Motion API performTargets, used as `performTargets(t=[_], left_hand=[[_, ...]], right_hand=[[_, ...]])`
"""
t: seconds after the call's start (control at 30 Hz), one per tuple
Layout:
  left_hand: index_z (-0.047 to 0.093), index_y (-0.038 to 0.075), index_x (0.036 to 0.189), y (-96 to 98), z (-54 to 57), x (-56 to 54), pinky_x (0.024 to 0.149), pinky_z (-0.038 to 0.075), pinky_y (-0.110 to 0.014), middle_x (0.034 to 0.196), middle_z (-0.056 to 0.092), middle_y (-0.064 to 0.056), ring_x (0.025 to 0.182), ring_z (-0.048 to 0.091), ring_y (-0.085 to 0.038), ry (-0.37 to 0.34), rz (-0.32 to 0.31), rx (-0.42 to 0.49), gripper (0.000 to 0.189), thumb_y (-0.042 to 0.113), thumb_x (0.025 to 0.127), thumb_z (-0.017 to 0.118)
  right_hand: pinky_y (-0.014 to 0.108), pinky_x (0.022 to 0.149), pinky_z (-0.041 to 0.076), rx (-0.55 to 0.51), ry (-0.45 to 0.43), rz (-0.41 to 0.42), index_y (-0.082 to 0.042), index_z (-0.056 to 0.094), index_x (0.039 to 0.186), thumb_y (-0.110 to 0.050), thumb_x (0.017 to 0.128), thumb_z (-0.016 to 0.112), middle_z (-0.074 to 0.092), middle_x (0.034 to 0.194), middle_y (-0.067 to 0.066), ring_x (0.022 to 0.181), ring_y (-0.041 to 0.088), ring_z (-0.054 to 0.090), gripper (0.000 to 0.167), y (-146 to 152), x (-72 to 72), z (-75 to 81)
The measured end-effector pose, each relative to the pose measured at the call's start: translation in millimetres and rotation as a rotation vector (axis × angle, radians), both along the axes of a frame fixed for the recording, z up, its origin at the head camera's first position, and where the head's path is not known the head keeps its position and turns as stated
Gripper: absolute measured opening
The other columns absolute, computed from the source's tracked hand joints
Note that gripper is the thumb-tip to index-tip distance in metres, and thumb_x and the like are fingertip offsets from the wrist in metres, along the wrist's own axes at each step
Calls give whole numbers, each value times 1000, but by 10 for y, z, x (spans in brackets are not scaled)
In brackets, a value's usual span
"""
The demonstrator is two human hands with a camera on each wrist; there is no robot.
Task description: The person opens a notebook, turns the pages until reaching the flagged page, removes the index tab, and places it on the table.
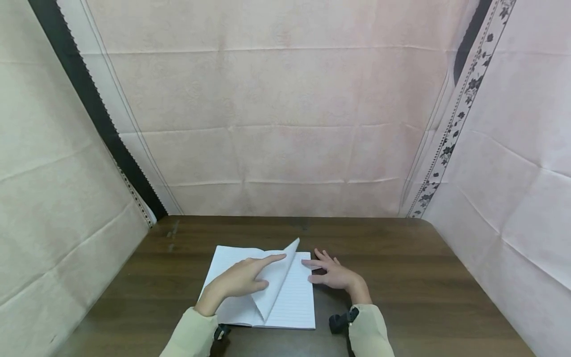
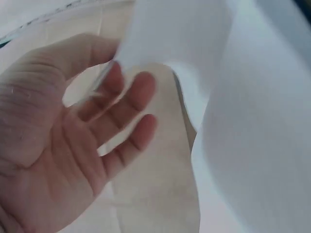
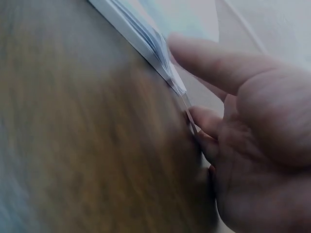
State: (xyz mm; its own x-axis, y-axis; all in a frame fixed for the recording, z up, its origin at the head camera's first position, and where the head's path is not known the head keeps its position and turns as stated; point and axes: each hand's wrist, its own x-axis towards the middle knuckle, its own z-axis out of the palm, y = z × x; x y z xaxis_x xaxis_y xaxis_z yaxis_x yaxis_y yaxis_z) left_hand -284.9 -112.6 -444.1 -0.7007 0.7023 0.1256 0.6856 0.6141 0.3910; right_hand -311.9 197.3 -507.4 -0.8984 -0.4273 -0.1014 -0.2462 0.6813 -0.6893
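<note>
**Open ruled notebook [image 1: 236,312] before you, one leaf [image 1: 271,290] raised between your hands**

The notebook lies flat on the wood-grain table [image 1: 424,292], squarely in front of you. Its spine and the long sides of its pages run away from you; the ruling on the right-hand page [image 1: 296,300] runs side to side. The raised leaf stands up slantwise from near the spine, its free edge leaning from the near end toward the far right, with the top corner peaking past the notebook's far edge.

Your left hand [image 1: 241,278] reaches in from the lower left, back of the hand up, its index finger pointing far and right across the leaf. Thumb and index are wide apart, touching the leaf; you have no closed grip on it.

Your right hand [image 1: 331,273] comes from the lower right, turned inward, with fingers loosely spread and thumb and index at the notebook's right edge. Whether they press it is unclear. Pale sleeves [image 1: 192,333] cover both forearms.
</note>
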Motion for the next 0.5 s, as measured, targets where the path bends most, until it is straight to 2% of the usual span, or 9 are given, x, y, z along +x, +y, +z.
performTargets(t=[0.07, 0.23, 0.3, 0.4, 0.47, 0.5], left_hand=[[39, 27, 154, -61, 18, -8, 63, 42, -28, 72, 46, 9, 64, 42, -8, -43, 4, -30, 72, 10, 90, 66], [47, 27, 150, -211, 60, -23, 67, 42, -31, 91, 62, 5, 73, 47, -11, -129, 30, -84, 60, 12, 94, 62], [48, 27, 149, -267, 74, -32, 72, 42, -31, 107, 66, 3, 78, 49, -12, -131, 26, -92, 58, 10, 94, 61], [48, 24, 149, -346, 102, -40, 81, 45, -36, 123, 65, -3, 90, 55, -14, -133, 16, -92, 60, 6, 93, 60], [47, 20, 150, -393, 119, -48, 92, 46, -40, 140, 57, -4, 108, 57, -18, -125, 16, -87, 61, 5, 93, 60], [46, 18, 151, -413, 129, -52, 96, 45, -44, 143, 55, -6, 116, 56, -20, -123, 18, -83, 62, 4, 92, 61]], right_hand=[[64, 116, -2, 11, 4, 11, -27, 56, 145, -46, 89, 69, 16, 165, 16, 152, 39, 0, 61, -7, -3, 6], [65, 116, 0, 15, 16, 18, -23, 56, 144, -46, 86, 72, 15, 165, 19, 152, 41, 1, 64, -26, 8, 32], [66, 115, 0, 12, 16, 15, -23, 57, 144, -45, 86, 72, 16, 165, 19, 152, 41, 1, 64, -27, 12, 36], [66, 115, 0, 9, 14, 19, -23, 56, 144, -44, 87, 72, 15, 165, 18, 152, 41, 1, 63, -22, 11, 37], [66, 115, 0, 6, 14, 25, -23, 56, 144, -43, 88, 72, 15, 165, 18, 152, 41, 1, 62, -19, 8, 36], [66, 115, 0, 6, 15, 27, -23, 56, 144, -43, 88, 72, 15, 165, 18, 152, 41, 1, 61, -17, 7, 36]])
